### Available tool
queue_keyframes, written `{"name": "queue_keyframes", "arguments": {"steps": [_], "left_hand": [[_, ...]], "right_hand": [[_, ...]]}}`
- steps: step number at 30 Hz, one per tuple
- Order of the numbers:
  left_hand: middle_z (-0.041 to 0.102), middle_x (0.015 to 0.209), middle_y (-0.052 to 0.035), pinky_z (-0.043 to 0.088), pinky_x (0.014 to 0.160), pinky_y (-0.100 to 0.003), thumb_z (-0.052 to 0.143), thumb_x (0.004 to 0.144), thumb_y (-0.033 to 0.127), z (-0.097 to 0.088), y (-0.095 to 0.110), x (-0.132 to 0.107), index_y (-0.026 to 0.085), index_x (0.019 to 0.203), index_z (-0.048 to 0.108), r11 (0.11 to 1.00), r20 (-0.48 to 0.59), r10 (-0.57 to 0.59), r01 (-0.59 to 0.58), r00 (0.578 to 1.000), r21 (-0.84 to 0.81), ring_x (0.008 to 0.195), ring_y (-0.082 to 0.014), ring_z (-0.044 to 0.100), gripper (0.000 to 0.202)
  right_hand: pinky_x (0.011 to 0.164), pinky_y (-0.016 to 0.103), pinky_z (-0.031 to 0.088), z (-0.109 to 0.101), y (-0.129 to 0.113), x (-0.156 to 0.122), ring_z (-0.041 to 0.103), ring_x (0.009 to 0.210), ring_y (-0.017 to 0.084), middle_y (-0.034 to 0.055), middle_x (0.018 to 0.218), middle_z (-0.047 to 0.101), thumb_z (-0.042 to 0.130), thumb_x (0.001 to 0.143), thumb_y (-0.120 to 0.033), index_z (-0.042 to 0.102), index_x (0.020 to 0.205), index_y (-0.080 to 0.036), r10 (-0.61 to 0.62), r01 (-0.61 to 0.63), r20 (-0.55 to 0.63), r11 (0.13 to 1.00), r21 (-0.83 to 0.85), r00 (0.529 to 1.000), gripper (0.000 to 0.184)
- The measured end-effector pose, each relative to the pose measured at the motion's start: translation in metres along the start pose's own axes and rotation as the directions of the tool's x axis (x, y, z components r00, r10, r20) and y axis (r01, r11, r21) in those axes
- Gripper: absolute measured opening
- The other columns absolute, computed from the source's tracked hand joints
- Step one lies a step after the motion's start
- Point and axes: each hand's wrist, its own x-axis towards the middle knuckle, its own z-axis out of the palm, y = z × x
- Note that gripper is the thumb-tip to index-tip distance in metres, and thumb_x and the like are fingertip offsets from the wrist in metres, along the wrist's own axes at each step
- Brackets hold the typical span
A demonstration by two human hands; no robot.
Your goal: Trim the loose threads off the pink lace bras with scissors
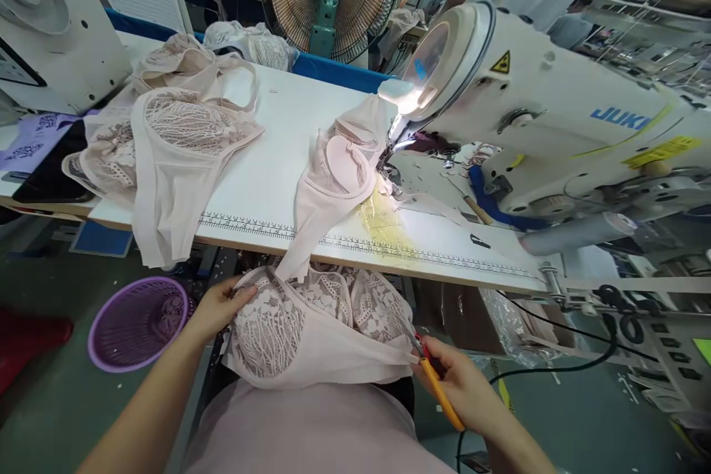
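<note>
A pale pink lace bra (pixel 327 355) lies across my lap, below the table edge. My left hand (pixel 225 305) is closed on the bra's left edge, thumb on top of the lace cup. In my right hand (pixel 458 381) is a pair of scissors (pixel 440 392) with orange and red on the handles. The scissors' blades point up and left over the bra's right end, and the fingers also touch the fabric there. Another pink bra (pixel 347 163) lies by the sewing machine's needle, one wing hanging over the table edge onto the lap bra.
The white sewing machine (pixel 555 96) stands at the right of the table (pixel 266 185). Several bras (pixel 172 155) are piled at the left, beside a dark phone-like object (pixel 55 170). A fan (pixel 333 0) is behind. A purple basket (pixel 119 359) sits on the floor.
</note>
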Motion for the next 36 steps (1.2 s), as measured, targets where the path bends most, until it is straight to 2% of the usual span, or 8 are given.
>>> {"name": "queue_keyframes", "arguments": {"steps": [3, 7, 12, 16, 22, 26, 32, 36], "left_hand": [[0.070, 0.087, -0.0093, 0.049, 0.081, -0.036, 0.073, 0.065, 0.047, -0.008, 0.019, -0.006, 0.017, 0.074, 0.073, 0.997, 0.080, 0.076, -0.076, 0.994, -0.011, 0.086, -0.0272, 0.063, 0.031], [0.067, 0.106, -0.0118, 0.048, 0.087, -0.037, 0.069, 0.072, 0.038, -0.016, 0.035, -0.021, 0.019, 0.083, 0.073, 0.986, 0.146, 0.166, -0.160, 0.975, -0.054, 0.101, -0.0288, 0.060, 0.022], [0.069, 0.107, -0.0120, 0.051, 0.080, -0.036, 0.066, 0.077, 0.030, -0.020, 0.052, -0.040, 0.020, 0.077, 0.072, 0.968, 0.231, 0.251, -0.235, 0.940, -0.092, 0.101, -0.0299, 0.061, 0.012], [0.070, 0.105, -0.0110, 0.052, 0.075, -0.034, 0.066, 0.077, 0.028, -0.018, 0.062, -0.048, 0.020, 0.072, 0.070, 0.956, 0.269, 0.292, -0.268, 0.918, -0.124, 0.094, -0.0280, 0.064, 0.011], [0.069, 0.105, -0.0125, 0.050, 0.071, -0.033, 0.067, 0.076, 0.032, -0.021, 0.058, -0.055, 0.018, 0.066, 0.062, 0.952, 0.280, 0.298, -0.261, 0.913, -0.162, 0.093, -0.0289, 0.063, 0.017], [0.065, 0.110, -0.0129, 0.049, 0.071, -0.033, 0.067, 0.075, 0.033, -0.024, 0.054, -0.057, 0.018, 0.066, 0.057, 0.957, 0.285, 0.281, -0.245, 0.916, -0.156, 0.099, -0.0302, 0.060, 0.020], [0.059, 0.114, -0.0132, 0.047, 0.072, -0.031, 0.063, 0.078, 0.033, -0.030, 0.054, -0.057, 0.019, 0.064, 0.045, 0.973, 0.225, 0.232, -0.223, 0.946, -0.067, 0.100, -0.0277, 0.054, 0.026], [0.059, 0.111, -0.0126, 0.045, 0.070, -0.029, 0.064, 0.078, 0.032, -0.031, 0.055, -0.056, 0.019, 0.064, 0.044, 0.981, 0.240, 0.192, -0.190, 0.952, -0.034, 0.095, -0.0253, 0.054, 0.028]], "right_hand": [[0.050, 0.023, 0.042, -0.008, 0.002, 0.003, 0.046, 0.056, 0.014, 0.0002, 0.061, 0.052, 0.056, 0.076, -0.034, 0.056, 0.067, -0.017, -0.009, 0.005, -0.087, 0.999, -0.049, 0.996, 0.019], [0.059, 0.027, 0.050, -0.011, -0.019, 0.010, 0.059, 0.068, 0.020, 0.0069, 0.076, 0.065, 0.059, 0.077, -0.037, 0.062, 0.081, -0.017, -0.067, 0.066, -0.160, 0.998, -0.015, 0.985, 0.021], [0.070, 0.029, 0.052, 0.016, -0.070, 0.025, 0.064, 0.081, 0.021, 0.0097, 0.090, 0.067, 0.056, 0.081, -0.029, 0.061, 0.091, -0.018, -0.378, 0.376, 0.010, 0.923, 0.083, 0.926, 0.016], [0.065, 0.027, 0.049, 0.046, -0.092, 0.039, 0.061, 0.073, 0.019, 0.0069, 0.081, 0.064, 0.059, 0.075, -0.020, 0.057, 0.080, -0.018, -0.487, 0.482, 0.072, 0.873, 0.074, 0.870, 0.006], [0.067, 0.026, 0.046, 0.061, -0.096, 0.043, 0.057, 0.076, 0.018, 0.0050, 0.081, 0.061, 0.059, 0.066, -0.010, 0.054, 0.079, -0.018, -0.562, 0.561, 0.050, 0.827, 0.028, 0.826, 0.016], [0.054, 0.022, 0.041, 0.064, -0.094, 0.042, 0.053, 0.064, 0.014, 0.0021, 0.074, 0.057, 0.059, 0.063, -0.010, 0.051, 0.071, -0.018, -0.552, 0.553, 0.088, 0.833, 0.017, 0.829, 0.014], [0.055, 0.022, 0.040, 0.068, -0.091, 0.038, 0.052, 0.064, 0.013, 0.0017, 0.069, 0.053, 0.052, 0.070, -0.012, 0.052, 0.067, -0.017, -0.605, 0.602, 0.106, 0.796, 0.068, 0.789, 0.006], [0.054, 0.022, 0.037, 0.068, -0.087, 0.036, 0.049, 0.062, 0.013, 0.0021, 0.070, 0.053, 0.051, 0.067, -0.008, 0.053, 0.068, -0.016, -0.602, 0.596, 0.083, 0.799, 0.081, 0.795, 0.008]]}}
